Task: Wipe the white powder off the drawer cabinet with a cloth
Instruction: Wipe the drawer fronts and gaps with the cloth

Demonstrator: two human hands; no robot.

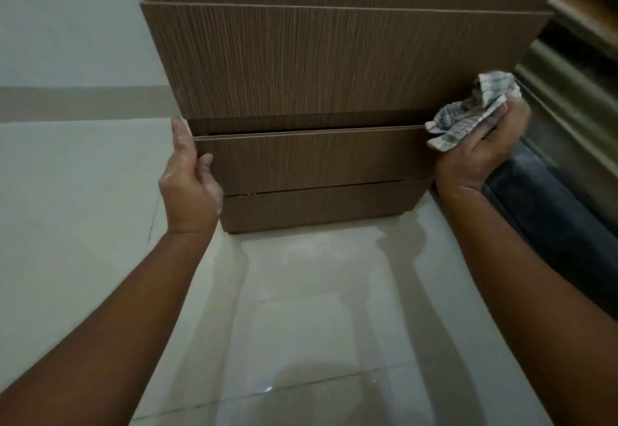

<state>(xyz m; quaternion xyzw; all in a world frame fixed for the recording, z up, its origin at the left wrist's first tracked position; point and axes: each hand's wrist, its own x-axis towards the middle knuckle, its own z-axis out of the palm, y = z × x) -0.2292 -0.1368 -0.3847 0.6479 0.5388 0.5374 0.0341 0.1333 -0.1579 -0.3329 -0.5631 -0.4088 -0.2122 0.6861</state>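
Two jobs: steady the drawer (311,161) with the flat left hand (187,178) on its left edge, and draw the cloth (468,114), bunched in the gripping right hand (481,154) at the right corner, along its top lip

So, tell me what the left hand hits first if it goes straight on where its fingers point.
Probably the lower-left corner of the large drawer front, just beyond the left hand, whose fingers lie at the left edge of the middle drawer front. Depth is unclear; it might slip past.
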